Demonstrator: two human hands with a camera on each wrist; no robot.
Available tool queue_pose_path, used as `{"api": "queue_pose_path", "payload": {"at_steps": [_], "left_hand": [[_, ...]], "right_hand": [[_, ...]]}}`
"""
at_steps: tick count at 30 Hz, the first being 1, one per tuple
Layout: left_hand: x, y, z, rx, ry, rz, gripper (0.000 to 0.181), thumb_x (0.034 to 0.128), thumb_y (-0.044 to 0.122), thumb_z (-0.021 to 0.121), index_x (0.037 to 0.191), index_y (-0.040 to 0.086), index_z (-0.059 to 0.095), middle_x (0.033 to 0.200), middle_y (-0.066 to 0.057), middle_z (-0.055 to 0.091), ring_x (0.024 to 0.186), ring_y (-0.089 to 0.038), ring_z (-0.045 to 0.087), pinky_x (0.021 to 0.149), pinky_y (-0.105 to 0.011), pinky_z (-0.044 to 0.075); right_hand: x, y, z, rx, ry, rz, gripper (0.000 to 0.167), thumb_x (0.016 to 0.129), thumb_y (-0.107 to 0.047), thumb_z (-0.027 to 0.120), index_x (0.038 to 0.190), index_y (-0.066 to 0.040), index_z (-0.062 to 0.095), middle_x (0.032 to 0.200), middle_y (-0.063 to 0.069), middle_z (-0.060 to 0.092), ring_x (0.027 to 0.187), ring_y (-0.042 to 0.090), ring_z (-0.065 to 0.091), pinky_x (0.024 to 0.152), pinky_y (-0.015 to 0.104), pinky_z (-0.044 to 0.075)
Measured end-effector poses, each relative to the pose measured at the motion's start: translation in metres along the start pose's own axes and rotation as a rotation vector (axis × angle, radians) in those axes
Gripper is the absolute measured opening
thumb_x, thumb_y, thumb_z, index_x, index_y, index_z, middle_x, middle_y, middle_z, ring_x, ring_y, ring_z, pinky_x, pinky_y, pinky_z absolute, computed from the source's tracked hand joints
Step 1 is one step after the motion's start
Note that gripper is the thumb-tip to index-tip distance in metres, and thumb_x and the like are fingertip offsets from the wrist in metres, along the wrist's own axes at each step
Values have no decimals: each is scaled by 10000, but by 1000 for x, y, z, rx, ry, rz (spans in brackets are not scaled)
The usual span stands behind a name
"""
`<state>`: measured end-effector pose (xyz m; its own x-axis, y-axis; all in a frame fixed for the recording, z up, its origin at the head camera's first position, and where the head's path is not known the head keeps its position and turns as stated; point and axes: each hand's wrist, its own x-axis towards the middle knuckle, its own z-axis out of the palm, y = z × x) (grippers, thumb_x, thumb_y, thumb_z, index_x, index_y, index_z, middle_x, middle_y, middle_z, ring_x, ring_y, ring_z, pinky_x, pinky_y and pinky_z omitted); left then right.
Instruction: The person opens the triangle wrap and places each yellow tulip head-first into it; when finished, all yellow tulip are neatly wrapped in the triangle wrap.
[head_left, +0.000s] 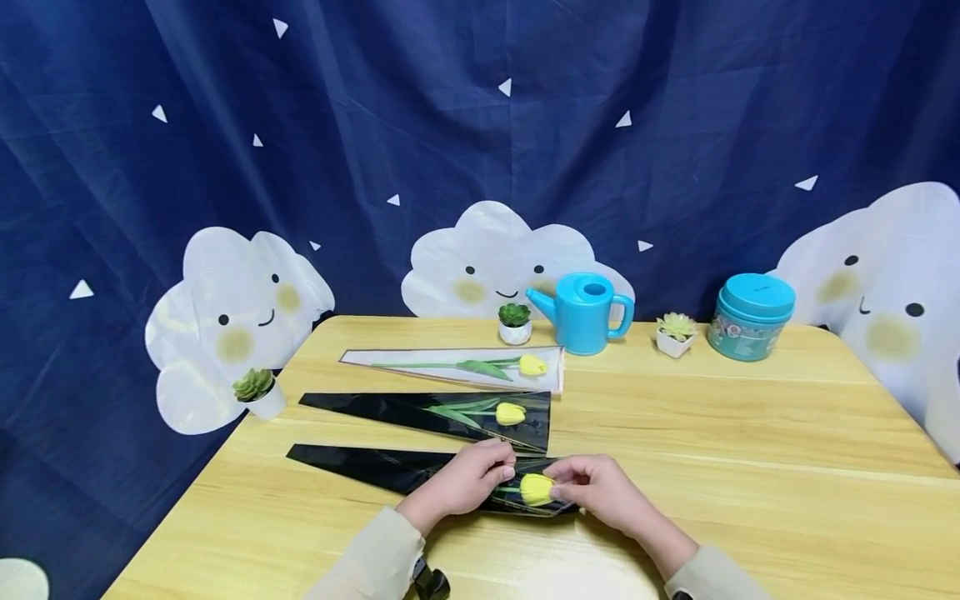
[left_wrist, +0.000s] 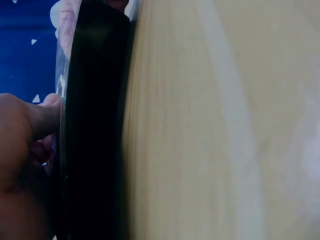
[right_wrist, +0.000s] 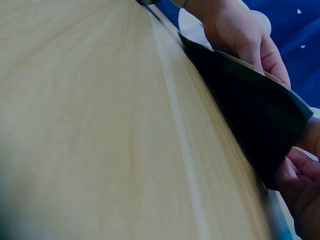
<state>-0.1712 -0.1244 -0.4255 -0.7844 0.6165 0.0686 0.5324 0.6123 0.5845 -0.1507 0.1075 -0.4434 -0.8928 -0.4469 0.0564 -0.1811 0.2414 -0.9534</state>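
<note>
A yellow artificial tulip (head_left: 536, 489) lies in the nearest black flower sleeve (head_left: 360, 467), its bloom near the wide right end. My left hand (head_left: 471, 479) pinches the sleeve's upper edge; in the left wrist view its thumb (left_wrist: 46, 119) presses on the clear film. At the bloom's right side, my right hand (head_left: 603, 492) pinches the tulip between thumb and forefinger. The right wrist view shows the sleeve's dark back (right_wrist: 250, 107), raised off the table, with right-hand fingers (right_wrist: 297, 182) at its corner. Most of the stem is hidden by my left hand.
Behind lie a second black sleeve (head_left: 360, 408) with a yellow tulip (head_left: 511, 414) and a white sleeve (head_left: 405, 358) with another. Along the back stand a blue watering can (head_left: 581, 317), small potted succulents (head_left: 515, 325) and a teal-lidded tub (head_left: 752, 321). Another succulent (head_left: 258, 392) sits at the left edge.
</note>
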Motion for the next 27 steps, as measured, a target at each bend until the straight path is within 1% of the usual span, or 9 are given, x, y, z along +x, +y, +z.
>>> {"api": "queue_pose_path", "payload": {"at_steps": [6, 13, 15, 16, 19, 22, 23, 25, 27], "left_hand": [[-2, -1, 0, -7, -14, -31, 162, 955, 186, 496, 802, 172, 445, 758, 68, 379, 657, -60, 365, 644, -222, 335], [-2, -1, -1, 20, -3, -19, 154, 950, 180, 503, 804, 177, 452, 770, 72, 399, 689, -66, 382, 655, -223, 344], [-3, -2, -1, 19, -4, -16, 152, 951, 180, 503, 808, 176, 454, 777, 73, 402, 695, -67, 384, 656, -224, 341], [-3, -2, -2, 19, -5, -13, 153, 952, 182, 501, 807, 174, 452, 778, 73, 402, 695, -68, 384, 654, -227, 340], [-4, -4, -3, 16, -2, -10, 167, 952, 174, 502, 797, 160, 441, 776, 67, 395, 692, -71, 380, 650, -236, 333], [-7, -6, -6, 22, -2, -17, 189, 951, 168, 503, 784, 156, 416, 765, 63, 373, 680, -71, 364, 643, -249, 323], [-8, -6, -6, 22, -4, -23, 197, 951, 168, 503, 779, 156, 408, 760, 63, 364, 675, -71, 358, 643, -250, 318], [-9, -8, -8, 27, -11, -32, 208, 953, 179, 502, 772, 161, 401, 750, 67, 348, 663, -68, 343, 640, -247, 312], [-10, -9, -10, 31, -16, -34, 209, 952, 182, 505, 769, 163, 406, 741, 67, 343, 651, -65, 334, 634, -242, 312]], "right_hand": [[4, -1, 6, 3, 4, 10, 261, 809, -86, 691, 1027, 52, 653, 776, 97, 635, 554, 31, 483, 489, 201, 427], [8, -1, 10, 14, 18, 2, 216, 797, -67, 697, 974, 52, 666, 804, 115, 659, 664, 27, 573, 615, 210, 495], [7, 0, 10, 15, 17, -3, 214, 797, -63, 696, 973, 56, 664, 817, 122, 662, 674, 22, 574, 619, 208, 494], [7, 0, 9, 17, 14, -3, 216, 799, -64, 694, 976, 57, 662, 824, 126, 662, 667, 23, 570, 599, 210, 491], [4, 0, 6, 6, 13, 2, 228, 806, -80, 691, 990, 50, 661, 852, 130, 666, 655, 25, 561, 575, 208, 484], [-1, 0, 0, -6, 29, 13, 241, 809, -98, 691, 1004, 40, 661, 855, 117, 661, 651, 28, 548, 560, 211, 476], [-2, 1, -2, -6, 36, 18, 246, 807, -97, 692, 1007, 43, 659, 858, 119, 662, 661, 31, 556, 579, 212, 485], [-5, 2, -8, -4, 51, 33, 256, 807, -95, 691, 1013, 52, 652, 857, 129, 662, 661, 37, 563, 573, 219, 491], [-9, 4, -15, 12, 65, 42, 273, 806, -88, 690, 1021, 73, 640, 877, 160, 666, 686, 47, 585, 592, 226, 505]]}}
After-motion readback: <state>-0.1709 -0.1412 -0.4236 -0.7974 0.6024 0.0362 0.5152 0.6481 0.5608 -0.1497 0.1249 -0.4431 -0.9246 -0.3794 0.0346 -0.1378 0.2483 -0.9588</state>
